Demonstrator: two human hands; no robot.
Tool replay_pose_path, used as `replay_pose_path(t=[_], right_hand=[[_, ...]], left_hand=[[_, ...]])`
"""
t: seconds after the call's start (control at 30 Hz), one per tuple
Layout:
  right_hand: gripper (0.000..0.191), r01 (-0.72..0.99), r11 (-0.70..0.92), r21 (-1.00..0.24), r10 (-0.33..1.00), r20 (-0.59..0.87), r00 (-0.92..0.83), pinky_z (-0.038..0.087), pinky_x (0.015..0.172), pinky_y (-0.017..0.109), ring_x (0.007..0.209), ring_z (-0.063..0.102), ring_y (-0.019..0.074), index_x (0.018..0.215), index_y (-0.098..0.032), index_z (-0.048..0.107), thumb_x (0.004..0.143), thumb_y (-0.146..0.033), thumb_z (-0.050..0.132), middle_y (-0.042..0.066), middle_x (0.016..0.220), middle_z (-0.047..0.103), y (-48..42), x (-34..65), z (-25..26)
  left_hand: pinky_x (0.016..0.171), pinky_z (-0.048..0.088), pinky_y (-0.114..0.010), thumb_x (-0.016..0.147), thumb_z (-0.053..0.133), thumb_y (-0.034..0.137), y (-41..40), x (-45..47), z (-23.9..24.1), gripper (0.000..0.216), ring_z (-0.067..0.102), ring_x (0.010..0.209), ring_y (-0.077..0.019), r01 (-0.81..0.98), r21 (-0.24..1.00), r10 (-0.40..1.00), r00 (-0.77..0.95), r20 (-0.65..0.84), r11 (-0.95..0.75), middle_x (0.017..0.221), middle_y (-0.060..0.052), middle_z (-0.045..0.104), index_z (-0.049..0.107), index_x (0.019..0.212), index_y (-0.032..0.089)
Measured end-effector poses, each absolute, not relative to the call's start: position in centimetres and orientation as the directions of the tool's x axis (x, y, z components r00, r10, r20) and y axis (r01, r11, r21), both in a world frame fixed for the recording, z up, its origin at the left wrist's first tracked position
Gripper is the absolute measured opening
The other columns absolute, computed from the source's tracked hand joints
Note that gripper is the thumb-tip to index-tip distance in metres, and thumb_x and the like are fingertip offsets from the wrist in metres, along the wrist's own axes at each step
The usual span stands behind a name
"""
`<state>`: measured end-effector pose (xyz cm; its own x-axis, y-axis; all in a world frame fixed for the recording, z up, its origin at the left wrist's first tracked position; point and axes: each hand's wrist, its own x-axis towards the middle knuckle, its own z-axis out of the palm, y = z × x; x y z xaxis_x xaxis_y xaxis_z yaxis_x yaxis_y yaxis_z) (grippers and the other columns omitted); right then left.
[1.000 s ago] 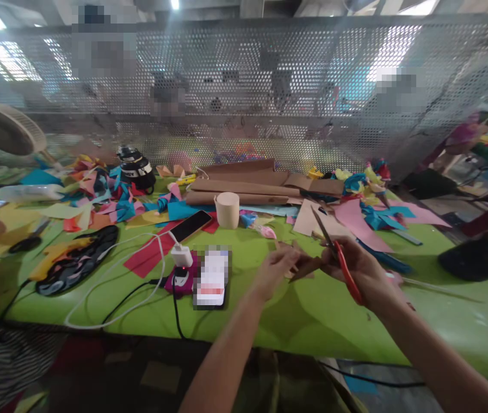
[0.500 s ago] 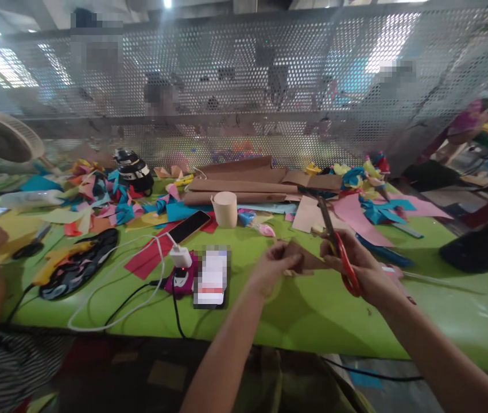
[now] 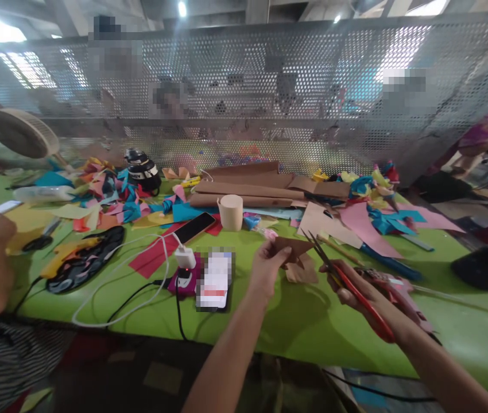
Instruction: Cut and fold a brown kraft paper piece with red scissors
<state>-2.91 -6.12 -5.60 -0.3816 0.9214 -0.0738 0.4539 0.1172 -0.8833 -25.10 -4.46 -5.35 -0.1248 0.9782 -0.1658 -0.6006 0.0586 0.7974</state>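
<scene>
Scissors [image 3: 347, 281] with red handles are sitting in the right hand [image 3: 356, 289], fingers curled closed through the loops, blades slightly parted and pointing at the brown paper piece [image 3: 293, 246]. Left hand [image 3: 267, 267] is pinching that paper just above the green table [image 3: 313, 321]. Blade tips are getting close to the left fingertips, so a nick seems possible. Further back, a phone [image 3: 192, 226] and a paper cup [image 3: 231, 211] are lying among scraps.

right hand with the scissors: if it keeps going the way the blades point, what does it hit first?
Most likely the brown paper piece held in the left hand. The right hand aims the red-handled scissors up-left, tips just short of it; depth unclear.
</scene>
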Motion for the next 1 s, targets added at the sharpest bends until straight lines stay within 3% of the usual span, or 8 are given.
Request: replay_pose_path(t=[0.2, 0.4, 0.67, 1.0], right_hand=[[0.072, 0.499, 0.151, -0.853, 0.916, -0.068, -0.395, 0.058, 0.072, 0.039, 0.074, 0.062, 0.0256, 0.127, -0.024, 0.064, 0.08, -0.078, 0.061, 0.003, 0.081, 0.064, -6.2, -3.4, -4.3], [0.067, 0.551, 0.222, -0.804, 0.913, -0.027, -0.408, 0.055, 0.076, 0.035, 0.083, 0.066, 0.0269, 0.118, -0.025, 0.068, 0.077, -0.077, 0.064, 0.005, 0.089, 0.068, -6.1, -3.4, -3.1], [0.061, 0.572, 0.289, -0.767, 0.893, 0.001, -0.451, 0.054, 0.074, 0.036, 0.07, 0.059, 0.0239, 0.12, -0.026, 0.069, 0.081, -0.072, 0.063, 0.001, 0.075, 0.06, -5.9, -2.5, -3.3], [0.055, 0.623, 0.282, -0.73, 0.91, -0.002, -0.414, 0.049, 0.066, 0.035, 0.065, 0.058, 0.024, 0.111, -0.024, 0.073, 0.08, -0.069, 0.067, 0.002, 0.074, 0.065, -5.8, -1.3, -3.6]], left_hand=[[0.057, 0.043, -0.024, 0.053, 0.092, 0.03, -4.5, -25.0, -5.0, 0.032, 0.06, 0.055, -0.0121, -0.569, 0.82, 0.982, -0.112, -0.15, 0.06, 0.063, 0.001, 0.068, 0.068, 0.069, 0.016], [0.064, 0.048, -0.026, 0.056, 0.091, 0.025, -4.7, -25.2, -5.1, 0.027, 0.061, 0.059, -0.0129, -0.561, 0.826, 0.987, -0.09, -0.136, 0.063, 0.065, 0.001, 0.068, 0.07, 0.072, 0.016], [0.066, 0.049, -0.027, 0.059, 0.089, 0.023, -4.6, -25.1, -5.1, 0.023, 0.063, 0.062, -0.0147, -0.557, 0.827, 0.986, -0.078, -0.145, 0.078, 0.064, 0.001, 0.067, 0.07, 0.071, 0.017], [0.064, 0.046, -0.027, 0.06, 0.088, 0.026, -4.4, -25.3, -5.7, 0.022, 0.058, 0.059, -0.0128, -0.513, 0.858, 0.992, -0.081, -0.096, 0.041, 0.063, 0.001, 0.067, 0.072, 0.072, 0.017]])
